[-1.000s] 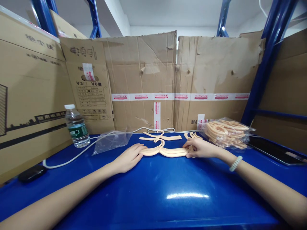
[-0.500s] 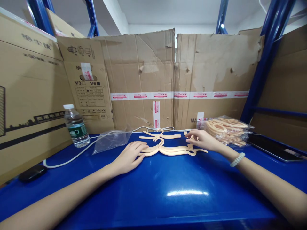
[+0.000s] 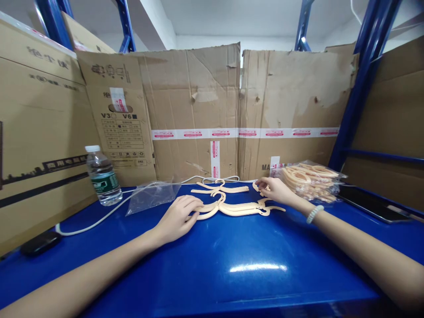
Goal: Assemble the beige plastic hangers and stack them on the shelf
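Observation:
Several beige plastic clothes hangers with curved hooks lie on the blue tabletop. My left hand point(image 3: 179, 215) is closed on the left end of the nearest hanger point(image 3: 240, 209), thumb toward me and fingers over the top. Behind it rests another hanger point(image 3: 232, 189). My right hand point(image 3: 274, 188) is off to the right, its fingers bent down and drawn together over small curved beige pieces point(image 3: 256, 187). What its fingertips hold is hidden. Between that hand and the nearest hanger's right end, a thin curved beige piece point(image 3: 276, 208) sticks out.
Bagged beige hangers point(image 3: 311, 176) are stacked at the right, beside a black phone-like slab point(image 3: 374, 205). On the left are a water bottle point(image 3: 104, 179), an empty clear bag point(image 3: 152, 197), a white cable point(image 3: 96, 222) and a black mouse-like object point(image 3: 40, 243). Cardboard point(image 3: 192, 154) walls the back.
My right hand has shifted slightly left, its fingers bending down and together over the small beige pieces. My left hand stays at the hanger's left end. The camera view has shifted slightly.

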Available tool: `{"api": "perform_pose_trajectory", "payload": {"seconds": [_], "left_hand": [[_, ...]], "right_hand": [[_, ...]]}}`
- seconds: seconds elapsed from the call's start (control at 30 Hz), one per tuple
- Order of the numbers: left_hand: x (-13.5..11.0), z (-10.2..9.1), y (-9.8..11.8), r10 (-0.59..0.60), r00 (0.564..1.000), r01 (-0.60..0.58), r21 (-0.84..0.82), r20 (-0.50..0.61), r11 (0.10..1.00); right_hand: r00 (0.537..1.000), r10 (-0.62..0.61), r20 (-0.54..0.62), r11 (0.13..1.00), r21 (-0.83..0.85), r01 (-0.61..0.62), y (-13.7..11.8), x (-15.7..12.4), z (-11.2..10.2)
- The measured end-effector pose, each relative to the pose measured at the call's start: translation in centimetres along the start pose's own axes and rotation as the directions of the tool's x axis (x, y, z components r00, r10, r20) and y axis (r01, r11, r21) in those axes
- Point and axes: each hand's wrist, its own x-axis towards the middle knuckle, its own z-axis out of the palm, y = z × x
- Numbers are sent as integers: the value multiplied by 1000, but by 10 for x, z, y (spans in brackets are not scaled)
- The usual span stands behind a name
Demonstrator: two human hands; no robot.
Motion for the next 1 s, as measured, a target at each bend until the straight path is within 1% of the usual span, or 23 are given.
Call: {"api": "perform_pose_trajectory", "payload": {"seconds": [0.13,0.27,0.43,0.6,0.83,1.0], "left_hand": [[-1,0,1,-3,1000,3,1,-5,1000],[-1,-1,2,-12,1000,12,-8,-6,1000],[-1,-1,0,-9,1000,9,-2,-12,1000],[-2,-1,0,-9,1000,9,6,-16,1000],[-1,0,1,-6,1000,6,0,-16,1000],[-1,-1,1,1,999,-1,-1,-41,1000]], "right_hand": [[999,-24,30,999,-22,25,-3,11,6],[993,-64,94,996,-56,70,-6,23,11],[980,-87,177,988,-115,108,-5,40,23],[968,-114,224,981,-129,145,-8,49,34],[968,-90,234,982,-143,126,-21,48,35],[975,-39,217,989,-134,69,-20,52,38]]}}
